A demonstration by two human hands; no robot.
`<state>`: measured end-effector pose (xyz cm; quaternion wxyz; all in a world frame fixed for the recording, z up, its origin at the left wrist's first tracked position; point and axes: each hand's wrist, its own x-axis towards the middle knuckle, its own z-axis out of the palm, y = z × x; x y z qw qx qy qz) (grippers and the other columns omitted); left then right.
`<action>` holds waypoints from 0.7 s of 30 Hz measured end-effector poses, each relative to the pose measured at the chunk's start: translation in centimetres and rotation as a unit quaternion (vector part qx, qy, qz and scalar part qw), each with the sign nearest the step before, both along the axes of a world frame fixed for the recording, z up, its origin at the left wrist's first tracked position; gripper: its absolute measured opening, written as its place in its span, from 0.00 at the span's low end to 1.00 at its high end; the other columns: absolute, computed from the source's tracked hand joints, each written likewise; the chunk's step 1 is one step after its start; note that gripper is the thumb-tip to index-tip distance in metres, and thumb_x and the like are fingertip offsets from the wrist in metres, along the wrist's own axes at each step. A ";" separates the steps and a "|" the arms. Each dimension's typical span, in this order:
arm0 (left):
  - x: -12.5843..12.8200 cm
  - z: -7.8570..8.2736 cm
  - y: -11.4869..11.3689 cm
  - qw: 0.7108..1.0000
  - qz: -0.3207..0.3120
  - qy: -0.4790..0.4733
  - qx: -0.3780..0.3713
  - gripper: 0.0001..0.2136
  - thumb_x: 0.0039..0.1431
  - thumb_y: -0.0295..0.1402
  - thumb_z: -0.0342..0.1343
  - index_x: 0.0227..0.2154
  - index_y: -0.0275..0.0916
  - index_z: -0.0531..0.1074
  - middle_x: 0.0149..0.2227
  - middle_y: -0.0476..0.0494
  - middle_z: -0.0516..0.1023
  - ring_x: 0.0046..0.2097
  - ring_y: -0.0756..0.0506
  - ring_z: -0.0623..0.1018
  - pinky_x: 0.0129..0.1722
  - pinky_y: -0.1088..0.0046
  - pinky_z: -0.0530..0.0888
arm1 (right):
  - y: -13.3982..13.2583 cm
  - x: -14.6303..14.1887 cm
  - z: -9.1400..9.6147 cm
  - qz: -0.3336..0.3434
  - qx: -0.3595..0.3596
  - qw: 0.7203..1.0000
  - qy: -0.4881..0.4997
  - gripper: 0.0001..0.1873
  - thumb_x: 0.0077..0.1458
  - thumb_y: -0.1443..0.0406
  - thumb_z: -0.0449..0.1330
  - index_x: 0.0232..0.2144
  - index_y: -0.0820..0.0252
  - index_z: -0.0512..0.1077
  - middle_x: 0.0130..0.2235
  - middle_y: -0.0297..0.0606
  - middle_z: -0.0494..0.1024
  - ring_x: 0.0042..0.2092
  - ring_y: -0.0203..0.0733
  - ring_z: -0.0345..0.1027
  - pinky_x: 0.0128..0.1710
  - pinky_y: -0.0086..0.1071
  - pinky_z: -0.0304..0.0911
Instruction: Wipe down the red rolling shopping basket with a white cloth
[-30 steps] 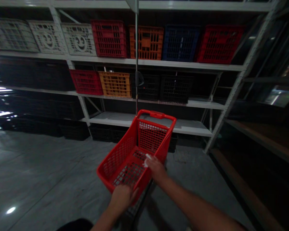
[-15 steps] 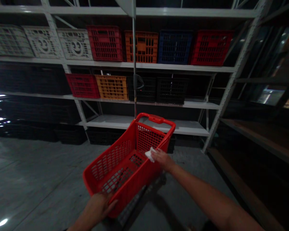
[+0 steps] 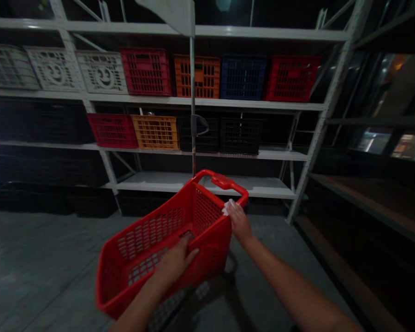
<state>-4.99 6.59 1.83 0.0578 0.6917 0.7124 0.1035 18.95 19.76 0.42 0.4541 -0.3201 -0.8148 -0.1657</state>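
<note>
A tall white rack [image 3: 152,181] fills the far side, and before it the red shopping cart [image 3: 207,265] sits at a slant, its handle [image 3: 224,181] end nearest the shelves. The person's left hand [image 3: 175,260] lies over the cart's near rim [image 3: 212,229], though I can't tell how tightly it is closed; the right hand [image 3: 240,223], by the handle, grips a small white cloth [image 3: 227,208] at the rim's corner.
</note>
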 end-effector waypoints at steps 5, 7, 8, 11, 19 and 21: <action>3.1 -0.1 4.1 0.996 0.033 0.074 0.025 0.27 0.59 0.48 0.30 0.42 0.37 0.68 0.35 0.35 0.78 0.39 0.41 0.77 0.37 0.66 0.70 | -0.3 0.5 0.6 0.070 0.017 0.995 -0.073 0.20 0.58 0.73 0.45 0.51 0.61 0.65 0.53 0.41 0.68 0.59 0.41 0.53 0.57 0.43 0.53; 2.7 -0.2 4.4 0.996 0.029 0.079 0.032 0.26 0.60 0.46 0.28 0.40 0.37 0.69 0.34 0.36 0.78 0.38 0.41 0.77 0.36 0.66 0.71 | 1.5 2.6 2.0 0.060 0.021 0.997 -0.046 0.20 0.57 0.74 0.44 0.49 0.60 0.67 0.51 0.41 0.70 0.56 0.40 0.57 0.56 0.41 0.55; 2.4 -0.2 4.4 0.996 0.027 0.082 0.034 0.26 0.61 0.46 0.28 0.40 0.38 0.69 0.34 0.36 0.78 0.38 0.41 0.77 0.36 0.66 0.71 | 2.4 3.6 2.6 0.044 0.018 0.999 -0.017 0.20 0.57 0.74 0.44 0.47 0.59 0.69 0.49 0.41 0.72 0.55 0.40 0.60 0.55 0.41 0.55; 2.1 -0.3 4.2 0.995 0.030 0.089 0.036 0.26 0.61 0.46 0.28 0.39 0.37 0.69 0.32 0.36 0.78 0.36 0.41 0.78 0.34 0.67 0.71 | 4.1 5.4 3.5 -0.019 -0.009 0.994 0.111 0.19 0.55 0.72 0.45 0.42 0.58 0.71 0.45 0.41 0.74 0.49 0.41 0.64 0.51 0.40 0.59; 3.2 -0.7 4.2 0.996 0.019 0.085 0.029 0.28 0.60 0.47 0.25 0.40 0.40 0.69 0.34 0.38 0.78 0.37 0.42 0.77 0.35 0.68 0.69 | -1.3 -2.3 -2.7 -0.030 -0.151 0.888 0.432 0.09 0.55 0.63 0.48 0.33 0.58 0.67 0.33 0.40 0.70 0.35 0.44 0.64 0.37 0.36 0.61; 3.1 -0.8 4.0 0.996 0.023 0.086 0.027 0.28 0.60 0.47 0.25 0.41 0.40 0.68 0.34 0.39 0.78 0.37 0.43 0.77 0.35 0.69 0.69 | -2.2 -3.9 -4.0 -0.001 -0.178 0.877 0.447 0.09 0.55 0.62 0.47 0.34 0.57 0.66 0.33 0.41 0.70 0.36 0.45 0.64 0.37 0.36 0.60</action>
